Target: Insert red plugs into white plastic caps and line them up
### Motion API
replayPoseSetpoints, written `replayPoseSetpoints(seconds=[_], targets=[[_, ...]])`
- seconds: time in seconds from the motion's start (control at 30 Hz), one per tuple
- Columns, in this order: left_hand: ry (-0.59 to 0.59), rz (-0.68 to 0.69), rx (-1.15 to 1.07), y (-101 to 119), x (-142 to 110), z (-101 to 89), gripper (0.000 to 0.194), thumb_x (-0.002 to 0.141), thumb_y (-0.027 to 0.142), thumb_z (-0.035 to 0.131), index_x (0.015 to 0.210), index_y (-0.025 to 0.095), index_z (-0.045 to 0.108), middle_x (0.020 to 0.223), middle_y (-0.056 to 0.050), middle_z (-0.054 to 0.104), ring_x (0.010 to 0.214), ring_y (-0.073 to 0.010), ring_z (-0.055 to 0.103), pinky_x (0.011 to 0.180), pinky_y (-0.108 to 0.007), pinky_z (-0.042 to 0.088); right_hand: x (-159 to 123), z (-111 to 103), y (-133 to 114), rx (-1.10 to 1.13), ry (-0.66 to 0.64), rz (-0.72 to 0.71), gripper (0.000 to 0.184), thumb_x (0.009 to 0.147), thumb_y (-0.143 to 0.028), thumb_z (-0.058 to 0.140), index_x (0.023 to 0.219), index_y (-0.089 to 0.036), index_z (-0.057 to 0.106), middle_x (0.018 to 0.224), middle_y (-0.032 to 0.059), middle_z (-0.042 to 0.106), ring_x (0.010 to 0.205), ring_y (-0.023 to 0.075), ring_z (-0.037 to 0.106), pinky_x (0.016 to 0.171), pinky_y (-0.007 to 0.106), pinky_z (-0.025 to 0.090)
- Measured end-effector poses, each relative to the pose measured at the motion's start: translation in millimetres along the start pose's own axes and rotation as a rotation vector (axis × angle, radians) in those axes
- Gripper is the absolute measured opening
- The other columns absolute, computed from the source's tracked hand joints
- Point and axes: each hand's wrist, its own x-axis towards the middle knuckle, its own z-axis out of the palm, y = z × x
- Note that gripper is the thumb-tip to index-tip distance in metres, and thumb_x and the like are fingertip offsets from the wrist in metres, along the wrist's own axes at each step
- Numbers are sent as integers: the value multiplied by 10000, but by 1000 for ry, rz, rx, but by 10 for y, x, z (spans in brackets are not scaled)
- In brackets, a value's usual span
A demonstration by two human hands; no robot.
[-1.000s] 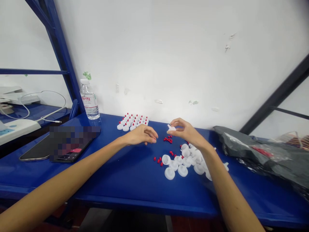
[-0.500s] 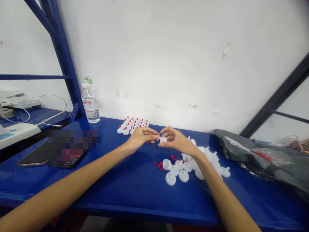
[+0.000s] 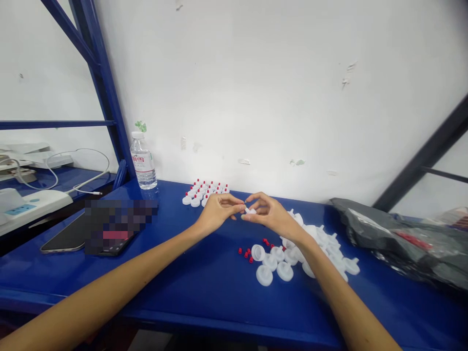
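In the middle of the head view, my right hand [image 3: 276, 217] holds a white plastic nozzle cap [image 3: 250, 211] between thumb and fingers, its spout pointing left. My left hand [image 3: 218, 212] is closed in a pinch at the spout's end; whatever sits between those fingertips is hidden. Below my right hand lie loose white nozzle caps [image 3: 264, 275] in a pile, partly covered by my right forearm. Several small red tip caps [image 3: 249, 253] are scattered left of that pile. Behind my left hand stand rows of white nozzle caps with red tips [image 3: 196, 201], spouts up.
On the blue table [image 3: 197, 292], a water bottle [image 3: 143, 163] stands against the wall at back left. Phones [image 3: 68, 233], partly blurred out, lie at left near a white power strip [image 3: 32, 207]. A dark plastic bag [image 3: 387, 239] is at right.
The whole view has shifted slightly, so things appear a little lower and to the right. Both hands stay together at the nozzle cap, which is slightly more covered by fingers.
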Motion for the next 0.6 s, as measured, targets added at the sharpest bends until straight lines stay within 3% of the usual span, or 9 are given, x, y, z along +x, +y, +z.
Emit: replayPoseSetpoints(seconds=[0.13,0.23,0.37,0.6], targets=[[-35,51,68,31,-58,72,433,788,388,766,1147,161,680,1098,-118,723,888,-227,727,618,-257,567,-3,-39,-45,95,19,19,486,744,-455,802,1119,-243,578,868,11,699,788,200,709,730,330,550],[-73,68,23,13,-91,117,602,727,324,828,1263,195,587,1197,-120,670,904,-215,730,712,-288,590,-10,-59,-80,186,21,50,511,747,-468,799,1141,-244,563,863,9,713,780,193,705,777,350,553],[-29,101,64,-10,-102,119,525,712,313,837,1164,177,607,1154,-94,665,855,-188,728,773,-311,588,-13,-32,-102,209,-10,79,535,714,-437,829,1139,-240,570,811,-2,718,737,174,683,734,314,522],[-19,155,186,37,-97,83,369,695,246,812,1003,151,632,977,-59,702,753,-147,687,657,-241,543,-4,1,-55,219,-78,83,609,686,-408,854,1190,-234,560,849,9,730,741,165,679,711,292,494]])
